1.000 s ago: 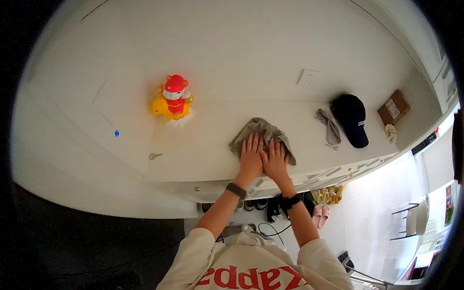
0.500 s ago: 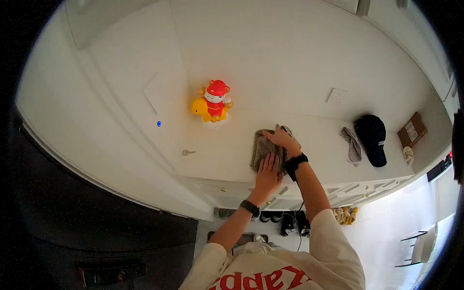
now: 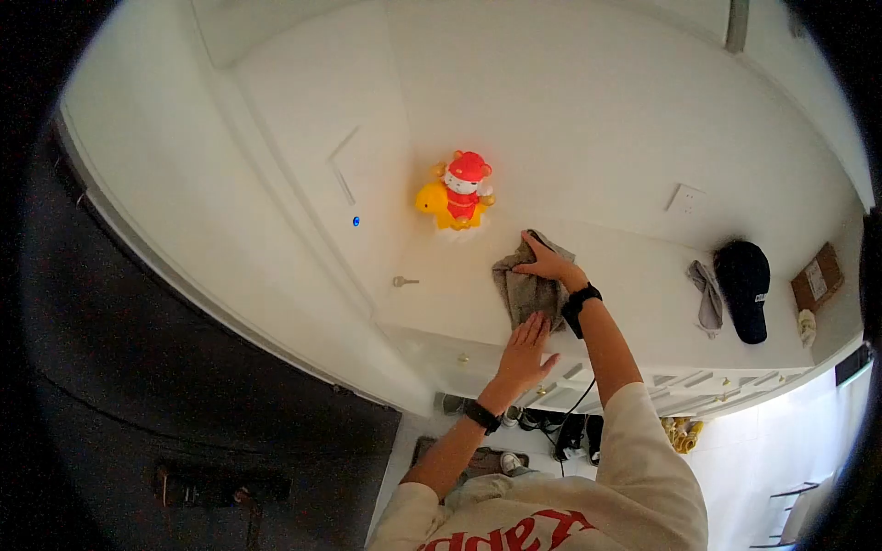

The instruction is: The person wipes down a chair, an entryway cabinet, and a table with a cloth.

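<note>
A grey-brown cloth (image 3: 531,292) lies rumpled on the white countertop, its far edge folded up and dark beneath. My right hand (image 3: 553,264) is on its upper right part, thumb and forefinger spread across the fabric with the other fingers partly hidden; it seems to grip the cloth. My left hand (image 3: 524,363) rests flat at the near edge of the cloth, fingers stretched out and thumb apart. Beyond the cloth stands a figurine in a red hat on a yellow animal (image 3: 457,197). A key (image 3: 404,281) lies to the left of the cloth.
Toward the right of the counter are a small grey cloth (image 3: 706,298), a black cap (image 3: 742,289) and a cardboard box (image 3: 817,277). A wall socket (image 3: 685,198) is behind. Drawers with knobs (image 3: 463,358) front the counter; shoes (image 3: 570,436) stand below. A dark door is left.
The cloth has gone from a flat folded pad to a rumpled, skewed shape under my right hand. My left hand has slid back to its near edge. The camera view has shifted left.
</note>
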Demonstrator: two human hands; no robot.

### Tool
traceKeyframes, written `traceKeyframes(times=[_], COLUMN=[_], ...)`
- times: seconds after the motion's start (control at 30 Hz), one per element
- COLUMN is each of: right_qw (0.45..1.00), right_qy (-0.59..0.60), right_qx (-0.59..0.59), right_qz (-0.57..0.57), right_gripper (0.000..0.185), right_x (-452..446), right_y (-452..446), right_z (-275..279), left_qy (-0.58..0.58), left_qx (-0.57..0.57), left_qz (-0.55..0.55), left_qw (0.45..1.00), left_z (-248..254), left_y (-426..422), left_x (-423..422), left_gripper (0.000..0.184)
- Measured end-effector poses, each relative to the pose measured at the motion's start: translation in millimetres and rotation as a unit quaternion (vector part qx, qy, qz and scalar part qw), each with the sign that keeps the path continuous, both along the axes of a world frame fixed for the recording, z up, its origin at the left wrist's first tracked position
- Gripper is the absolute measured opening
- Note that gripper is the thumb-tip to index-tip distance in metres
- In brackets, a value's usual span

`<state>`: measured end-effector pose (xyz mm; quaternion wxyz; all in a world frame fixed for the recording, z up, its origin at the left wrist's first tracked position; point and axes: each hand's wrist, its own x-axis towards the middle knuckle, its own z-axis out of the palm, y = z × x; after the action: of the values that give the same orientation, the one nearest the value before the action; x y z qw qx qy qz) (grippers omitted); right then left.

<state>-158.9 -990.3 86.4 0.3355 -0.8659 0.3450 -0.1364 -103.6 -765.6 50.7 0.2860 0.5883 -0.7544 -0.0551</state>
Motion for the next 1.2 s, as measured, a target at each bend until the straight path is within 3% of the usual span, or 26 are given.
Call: traceKeyframes(times=[0.2,0.3,0.4,0.43,0.53,0.67,0.87,1.07,1.2], right_qw=[0.983,0.974,0.971,0.963,0.952,0.947,0.972,0.984,0.989], right_qy=[0.073,0.045,0.022,0.016,0.045,0.029,0.035,-0.009,-0.027], right_qx=[0.000,-0.024,-0.017,-0.010,-0.032,-0.034,-0.049,-0.094,-0.142], right_qz=[0.171,0.223,0.238,0.267,0.300,0.317,0.227,0.149,0.038], right_gripper=[0.094,0.095,0.095,0.094,0.092,0.094,0.095,0.093,0.084], right_x=[32.9,44.6,50.6,52.0,62.9,66.9,55.0,39.0,2.4], right_y=[20.0,43.9,65.0,69.7,81.9,114.5,138.3,148.8,165.2], right_z=[-1.8,2.0,6.7,5.8,-10.9,0.7,8.7,-5.5,-7.6], left_qy=[-0.004,0.070,0.237,0.216,0.129,0.082,0.015,-0.023,-0.063], left_qx=[-0.047,-0.037,0.044,-0.048,-0.115,-0.111,-0.043,0.000,-0.012], left_qz=[0.017,-0.031,-0.022,-0.017,0.042,0.145,0.198,0.107,0.046], left_qw=[0.999,0.996,0.970,0.975,0.984,0.980,0.979,0.994,0.997], left_z=[8.6,-9.8,13.5,8.8,18.8,9.0,-10.2,8.1,5.8], left_y=[35.4,43.3,57.2,57.6,61.4,54.8,40.2,42.9,33.1], left_x=[7.6,26.1,39.0,43.7,65.9,86.7,84.6,84.6,67.9], left_gripper=[0.041,0.039,0.036,0.036,0.037,0.046,0.066,0.084,0.091])
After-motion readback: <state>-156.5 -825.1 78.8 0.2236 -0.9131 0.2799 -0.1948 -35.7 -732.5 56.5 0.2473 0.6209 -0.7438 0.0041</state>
